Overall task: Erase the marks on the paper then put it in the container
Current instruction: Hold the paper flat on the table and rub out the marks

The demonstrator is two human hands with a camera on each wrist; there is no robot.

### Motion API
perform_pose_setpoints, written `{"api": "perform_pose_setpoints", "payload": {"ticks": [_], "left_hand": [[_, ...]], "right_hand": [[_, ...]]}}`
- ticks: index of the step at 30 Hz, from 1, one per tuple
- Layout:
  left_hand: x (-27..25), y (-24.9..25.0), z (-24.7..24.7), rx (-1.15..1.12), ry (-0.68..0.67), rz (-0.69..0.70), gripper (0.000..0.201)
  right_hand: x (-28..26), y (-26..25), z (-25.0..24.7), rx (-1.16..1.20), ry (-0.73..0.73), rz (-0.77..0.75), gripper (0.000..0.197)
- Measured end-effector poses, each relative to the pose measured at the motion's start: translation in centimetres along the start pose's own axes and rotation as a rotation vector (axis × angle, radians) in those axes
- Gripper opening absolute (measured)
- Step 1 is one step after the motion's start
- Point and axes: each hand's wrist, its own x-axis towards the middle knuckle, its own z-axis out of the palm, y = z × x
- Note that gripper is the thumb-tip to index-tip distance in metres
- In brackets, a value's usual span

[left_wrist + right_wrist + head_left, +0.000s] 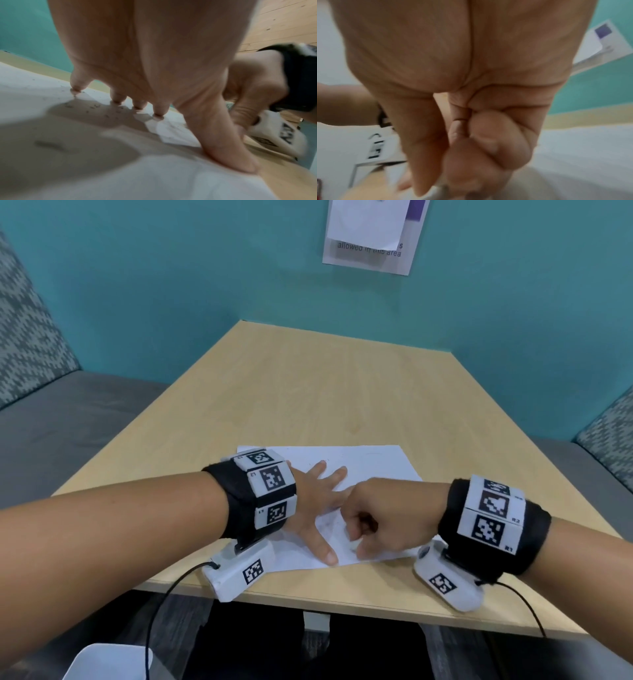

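Observation:
A white sheet of paper [370, 463] lies on the wooden table [325, 392] near its front edge, with faint pencil marks [334, 523] between my hands. My left hand [318, 501] lies flat on the sheet with fingers spread, its fingertips [157, 116] pressing down. Eraser crumbs [96, 106] are scattered by them. My right hand [359, 542] is curled into a fist just right of it, pinching a small white eraser [436, 189] against the paper; the eraser is mostly hidden by the fingers. A white container [106, 662] shows at the bottom left, below the table edge.
Teal walls close off the table at the back and right, with a notice [370, 241] pinned up. Grey upholstered seating [68, 422] runs along the left, and more sits at the right [606, 446]. Black cables [161, 604] hang from the wrist cameras.

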Motion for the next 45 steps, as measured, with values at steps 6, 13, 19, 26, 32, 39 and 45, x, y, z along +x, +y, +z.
{"api": "perform_pose_setpoints", "payload": {"ticks": [6,13,19,26,32,39,45], "left_hand": [[0.4,0.0,0.2,0.045,-0.002,-0.024,0.115],[0.3,-0.4,0.2,0.013,-0.01,-0.007,0.11],[0.3,-0.3,0.2,0.015,-0.018,-0.003,0.11],[0.2,-0.1,0.1,0.026,-0.031,-0.021,0.114],[0.4,-0.3,0.3,0.023,-0.022,-0.013,0.116],[0.3,-0.5,0.4,0.007,-0.005,0.004,0.115],[0.7,-0.3,0.3,0.07,-0.017,-0.036,0.119]], "right_hand": [[0.8,2.6,-1.8,-0.018,0.099,0.128,0.014],[1.0,1.6,-0.9,-0.013,0.042,0.037,0.012],[0.8,1.5,-0.5,0.018,0.015,0.037,0.014],[1.0,2.5,-1.4,0.008,0.073,0.093,0.014],[0.4,1.7,-1.0,0.011,0.015,0.049,0.013],[0.0,0.8,0.0,0.042,-0.032,0.004,0.012],[0.5,3.1,-1.6,0.02,0.08,0.141,0.015]]}}
